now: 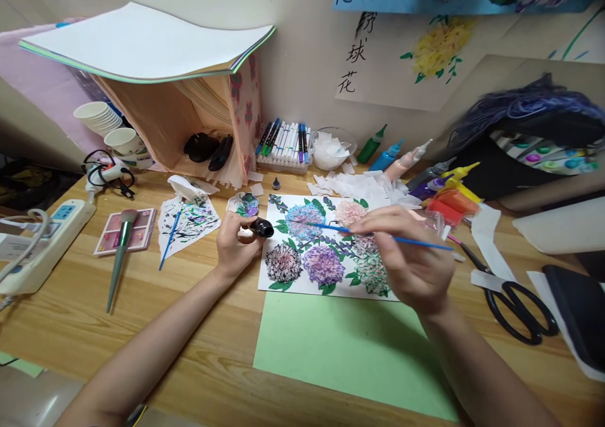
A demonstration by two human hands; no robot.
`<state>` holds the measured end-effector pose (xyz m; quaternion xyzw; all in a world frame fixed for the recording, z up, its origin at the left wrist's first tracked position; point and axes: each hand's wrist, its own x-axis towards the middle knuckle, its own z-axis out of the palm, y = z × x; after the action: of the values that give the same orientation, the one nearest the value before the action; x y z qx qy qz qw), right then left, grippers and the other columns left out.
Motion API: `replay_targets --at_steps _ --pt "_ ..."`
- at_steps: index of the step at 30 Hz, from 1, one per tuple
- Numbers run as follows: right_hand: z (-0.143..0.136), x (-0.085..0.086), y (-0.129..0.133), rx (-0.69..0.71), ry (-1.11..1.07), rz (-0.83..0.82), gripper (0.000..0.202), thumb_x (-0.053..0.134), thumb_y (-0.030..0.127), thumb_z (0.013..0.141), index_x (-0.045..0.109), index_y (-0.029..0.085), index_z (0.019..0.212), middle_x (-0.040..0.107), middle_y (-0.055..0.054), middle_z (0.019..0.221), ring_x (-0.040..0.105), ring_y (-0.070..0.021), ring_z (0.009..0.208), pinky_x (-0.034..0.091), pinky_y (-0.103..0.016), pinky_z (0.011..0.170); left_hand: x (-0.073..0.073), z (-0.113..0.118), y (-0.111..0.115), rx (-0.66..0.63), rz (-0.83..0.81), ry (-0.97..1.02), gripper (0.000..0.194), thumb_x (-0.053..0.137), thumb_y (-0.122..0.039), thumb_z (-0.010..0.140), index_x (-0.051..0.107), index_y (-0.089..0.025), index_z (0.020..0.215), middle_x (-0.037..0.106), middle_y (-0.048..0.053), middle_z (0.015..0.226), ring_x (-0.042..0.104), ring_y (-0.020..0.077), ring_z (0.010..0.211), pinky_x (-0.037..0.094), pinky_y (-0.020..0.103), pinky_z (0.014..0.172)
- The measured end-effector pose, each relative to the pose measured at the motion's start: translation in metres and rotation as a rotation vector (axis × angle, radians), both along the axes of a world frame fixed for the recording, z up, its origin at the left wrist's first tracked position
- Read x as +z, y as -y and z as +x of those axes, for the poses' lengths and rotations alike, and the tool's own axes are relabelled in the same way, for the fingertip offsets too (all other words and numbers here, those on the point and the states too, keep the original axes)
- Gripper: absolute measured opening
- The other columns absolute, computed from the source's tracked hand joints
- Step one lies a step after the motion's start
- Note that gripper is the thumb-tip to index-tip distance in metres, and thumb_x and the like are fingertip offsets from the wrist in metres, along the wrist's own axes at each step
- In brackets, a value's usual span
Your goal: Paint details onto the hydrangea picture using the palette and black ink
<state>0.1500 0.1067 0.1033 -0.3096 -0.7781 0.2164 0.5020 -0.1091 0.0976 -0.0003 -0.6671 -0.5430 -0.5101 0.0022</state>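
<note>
Between the fingers of my left hand [237, 244] is a small black bottle [263, 228], tilted with its mouth toward the picture. My right hand [409, 253] pinches a thin blue paintbrush [420, 244], its tip over the blue-and-pink flower [304, 221] at the picture's upper left; whether it touches is too small to tell. White paper [293, 288] carries several textured flowers, among them a purple one [324, 265] and a black-and-white one [283, 263], with green leaves. It lies on a light green sheet [350, 351]. A small paint palette [242, 204] sits just behind my left hand.
Paint tubes [372, 144], white paper scraps [362, 187] and a marker box [284, 143] line the back. Black scissors [515, 307] lie right. At left are a makeup brush [121, 250], a second paintbrush [171, 234] on stained paper [198, 228] and a power strip [47, 244].
</note>
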Motion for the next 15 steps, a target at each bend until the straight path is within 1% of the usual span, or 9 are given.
replay_targets --at_steps 3,4,6,10,15 --pt "0.018 -0.004 -0.012 -0.197 -0.029 -0.012 0.020 0.045 0.019 0.088 0.064 0.022 0.080 0.065 -0.002 0.074 0.060 -0.0165 0.073 0.047 -0.033 0.067 0.000 0.000 0.000 0.007 -0.002 0.002 0.026 0.074 -0.018 0.064 0.060 -0.020 0.086 0.055 -0.001 0.073 0.050 0.0135 0.065 0.041 0.026 0.057" --pt "0.025 -0.007 -0.017 -0.244 -0.014 -0.031 0.021 0.045 0.021 0.088 0.063 0.022 0.078 0.064 -0.002 0.072 0.060 -0.0163 0.071 0.047 -0.032 0.065 0.000 0.000 -0.001 0.010 0.001 -0.002 0.026 0.075 -0.018 0.064 0.060 -0.020 0.086 0.055 -0.001 0.073 0.050 0.0134 0.065 0.040 0.026 0.057" --pt "0.035 -0.016 -0.027 -0.293 0.038 -0.055 0.021 0.045 0.023 0.088 0.063 0.022 0.077 0.064 -0.002 0.070 0.061 -0.0159 0.067 0.047 -0.032 0.063 0.000 -0.001 -0.002 0.016 0.011 -0.008 0.026 0.075 -0.019 0.064 0.060 -0.019 0.086 0.053 -0.001 0.072 0.050 0.0133 0.065 0.040 0.026 0.056" --pt "0.044 -0.033 -0.042 -0.272 0.157 -0.029 0.022 0.046 0.020 0.087 0.061 0.020 0.072 0.064 -0.001 0.066 0.060 -0.0152 0.064 0.046 -0.031 0.063 0.001 -0.001 -0.004 0.012 0.037 -0.012 0.028 0.076 -0.020 0.062 0.060 -0.019 0.085 0.052 -0.001 0.072 0.049 0.0131 0.064 0.039 0.026 0.056" --pt "0.039 -0.040 -0.044 -0.197 0.258 -0.006 0.020 0.046 0.018 0.085 0.061 0.020 0.071 0.064 -0.001 0.067 0.060 -0.0150 0.065 0.047 -0.030 0.064 0.000 -0.001 -0.005 0.009 0.047 -0.023 0.030 0.077 -0.021 0.061 0.060 -0.019 0.085 0.052 -0.002 0.072 0.049 0.0136 0.064 0.039 0.026 0.057"
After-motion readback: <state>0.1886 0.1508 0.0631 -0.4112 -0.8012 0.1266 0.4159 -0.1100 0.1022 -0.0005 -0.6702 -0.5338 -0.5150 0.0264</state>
